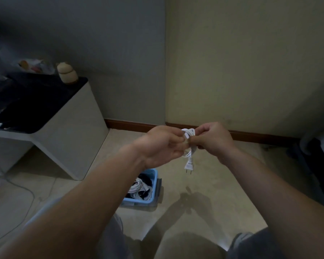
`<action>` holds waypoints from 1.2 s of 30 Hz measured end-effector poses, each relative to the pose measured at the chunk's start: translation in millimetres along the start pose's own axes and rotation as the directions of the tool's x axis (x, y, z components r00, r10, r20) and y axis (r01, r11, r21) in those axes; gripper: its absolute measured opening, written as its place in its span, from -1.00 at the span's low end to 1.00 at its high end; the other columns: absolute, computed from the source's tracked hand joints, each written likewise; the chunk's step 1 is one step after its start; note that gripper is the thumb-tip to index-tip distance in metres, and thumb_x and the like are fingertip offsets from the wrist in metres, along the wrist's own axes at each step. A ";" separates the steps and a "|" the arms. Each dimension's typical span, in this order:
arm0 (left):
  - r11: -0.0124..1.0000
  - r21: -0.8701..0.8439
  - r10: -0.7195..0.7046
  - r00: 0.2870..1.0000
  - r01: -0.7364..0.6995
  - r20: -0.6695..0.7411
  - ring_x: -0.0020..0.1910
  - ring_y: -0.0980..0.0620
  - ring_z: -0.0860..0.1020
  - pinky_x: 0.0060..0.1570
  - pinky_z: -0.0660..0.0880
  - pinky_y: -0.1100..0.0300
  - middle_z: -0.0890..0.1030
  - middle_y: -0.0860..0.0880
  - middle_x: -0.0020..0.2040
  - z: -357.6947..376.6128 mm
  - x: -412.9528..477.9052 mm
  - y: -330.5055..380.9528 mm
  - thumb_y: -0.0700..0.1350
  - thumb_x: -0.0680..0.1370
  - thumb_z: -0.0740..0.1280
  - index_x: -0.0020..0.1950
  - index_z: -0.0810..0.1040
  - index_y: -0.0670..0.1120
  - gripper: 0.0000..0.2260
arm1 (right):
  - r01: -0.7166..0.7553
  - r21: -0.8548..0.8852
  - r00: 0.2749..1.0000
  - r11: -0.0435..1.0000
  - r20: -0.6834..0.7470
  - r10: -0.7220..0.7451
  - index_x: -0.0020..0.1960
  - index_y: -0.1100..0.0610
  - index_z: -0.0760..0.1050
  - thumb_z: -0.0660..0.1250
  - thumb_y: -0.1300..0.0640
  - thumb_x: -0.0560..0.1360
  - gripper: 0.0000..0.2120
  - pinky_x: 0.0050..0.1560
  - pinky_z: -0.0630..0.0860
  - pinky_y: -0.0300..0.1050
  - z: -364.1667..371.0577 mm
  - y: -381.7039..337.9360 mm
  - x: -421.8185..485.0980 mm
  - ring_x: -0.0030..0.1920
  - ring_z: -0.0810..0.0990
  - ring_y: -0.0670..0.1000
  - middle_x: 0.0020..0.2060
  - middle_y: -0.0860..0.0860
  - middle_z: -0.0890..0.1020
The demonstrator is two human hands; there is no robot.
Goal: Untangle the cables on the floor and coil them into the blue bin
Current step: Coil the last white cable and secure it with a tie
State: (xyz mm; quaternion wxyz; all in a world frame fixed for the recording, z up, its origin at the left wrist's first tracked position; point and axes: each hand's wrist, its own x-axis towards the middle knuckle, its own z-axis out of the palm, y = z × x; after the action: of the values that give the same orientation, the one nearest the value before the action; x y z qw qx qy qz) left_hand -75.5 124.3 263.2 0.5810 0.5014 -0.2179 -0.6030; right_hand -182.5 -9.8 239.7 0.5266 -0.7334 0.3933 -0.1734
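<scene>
While left hand and right hand pinch it, white cable is coiled small | plug dangles below

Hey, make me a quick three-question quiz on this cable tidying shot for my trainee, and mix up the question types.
1. True or false: the white cable is held by both the left hand and the right hand.
2. Multiple choice: where is the cable's plug?
A) hanging in the air below the hands
B) lying on the dark countertop
C) plugged into the wall
3. Fill the gap: the blue bin on the floor already holds white and ___ cables.

Key: 1 true; 2 A; 3 black.
</scene>
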 end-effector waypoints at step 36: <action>0.658 0.731 0.363 0.927 -0.181 -0.098 -0.29 0.14 0.58 -0.27 0.46 0.41 0.67 -0.21 -0.19 -8.6 -7.3 2.0 -0.30 0.58 0.34 0.08 0.61 -0.20 -0.89 | 0.012 0.081 0.930 0.997 0.366 -0.040 -0.01 0.26 0.63 0.53 0.31 0.38 -0.80 -0.39 0.47 -0.20 -19.0 -8.2 -5.3 -0.35 0.55 -0.06 -0.34 0.05 0.66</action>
State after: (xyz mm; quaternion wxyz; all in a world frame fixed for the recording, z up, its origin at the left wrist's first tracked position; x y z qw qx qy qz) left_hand -68.5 133.3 264.0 0.4479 0.7150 -0.4357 -0.3136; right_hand -195.3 -16.8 255.3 0.6164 -0.7371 0.2713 -0.0554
